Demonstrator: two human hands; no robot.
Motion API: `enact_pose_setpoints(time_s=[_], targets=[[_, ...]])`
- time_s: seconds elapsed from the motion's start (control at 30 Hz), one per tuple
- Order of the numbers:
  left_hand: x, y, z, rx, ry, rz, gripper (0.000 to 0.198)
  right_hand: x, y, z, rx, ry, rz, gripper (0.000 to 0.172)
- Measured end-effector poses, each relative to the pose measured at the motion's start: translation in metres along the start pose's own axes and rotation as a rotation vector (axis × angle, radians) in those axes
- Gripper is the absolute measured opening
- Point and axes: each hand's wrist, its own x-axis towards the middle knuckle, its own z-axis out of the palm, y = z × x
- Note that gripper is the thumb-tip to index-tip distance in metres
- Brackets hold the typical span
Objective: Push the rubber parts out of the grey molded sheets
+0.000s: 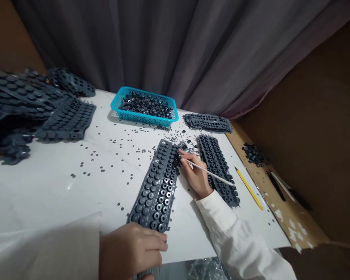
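A long dark grey rubber strip (159,182) studded with rows of round parts lies on the white table (76,179), running away from me. My left hand (131,249) is closed over its near end and holds it down. My right hand (195,173), in a white sleeve, pinches a thin white stick (212,174) like a pen, fingertips touching the strip's far right edge. A second studded strip (218,169) lies just right of that hand, partly under the stick.
A turquoise basket (144,113) of small black rings stands at the back. Stacked rubber mats (32,109) fill the left side, another mat (207,121) lies far right. Tiny black discs (116,153) litter the table. A yellow pencil (249,188) lies near the right edge.
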Motion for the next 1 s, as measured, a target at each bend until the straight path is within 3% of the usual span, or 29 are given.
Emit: enact_pose_setpoints(time_s=[0.13, 0.37, 0.53, 0.7, 0.9, 1.0], targets=[[0.001, 0.003, 0.003, -0.001, 0.012, -0.027, 0.017, -0.002, -0.002, 0.002, 0.090, -0.170, 0.045, 0.010], [0.001, 0.002, 0.003, 0.007, 0.049, -0.001, 0.016, -0.002, 0.002, 0.004, 0.031, -0.175, -0.037, 0.012], [0.000, 0.002, 0.004, 0.036, 0.027, -0.008, 0.015, -0.002, 0.007, 0.002, -0.234, -0.208, -0.207, 0.016], [-0.001, 0.003, 0.002, 0.046, -0.015, -0.031, 0.019, -0.003, 0.016, 0.001, -0.276, -0.116, -0.206, 0.027], [-0.001, 0.004, 0.003, 0.001, -0.019, -0.021, 0.023, 0.004, 0.007, 0.001, -0.200, 0.082, -0.052, 0.015], [0.005, 0.007, -0.003, -0.069, 0.116, -0.014, 0.023, 0.005, 0.002, 0.002, -0.113, 0.153, 0.054, 0.015]])
